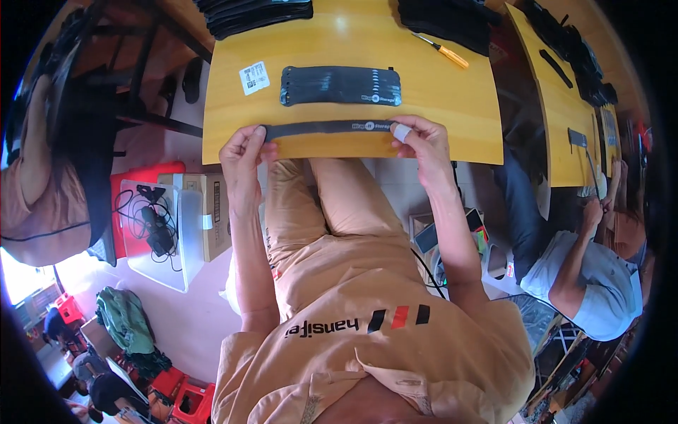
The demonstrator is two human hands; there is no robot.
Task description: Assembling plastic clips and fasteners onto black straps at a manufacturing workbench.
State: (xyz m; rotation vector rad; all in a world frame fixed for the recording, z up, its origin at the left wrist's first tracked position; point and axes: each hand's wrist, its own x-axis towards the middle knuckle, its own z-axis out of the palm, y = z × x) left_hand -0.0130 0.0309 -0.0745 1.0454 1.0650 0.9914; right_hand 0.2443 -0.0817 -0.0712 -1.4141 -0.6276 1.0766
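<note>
A black strap (318,128) with pale printing near its right end is stretched level between my hands, over the near edge of the yellow table (452,106). My left hand (244,152) pinches its left end between thumb and fingers. At the other end, my right hand (426,141) grips the strap; a white wrap covers part of one of its digits. Just beyond lies a neat row of black straps (332,86), side by side, with printing at their right ends.
A white label sheet (254,77) lies at the table's left, and an orange-handled screwdriver (445,51) at the far right. Black strap stacks (258,15) line the far edge. A clear bin (166,233) with cables stands left. A co-worker (590,283) sits at another table on the right.
</note>
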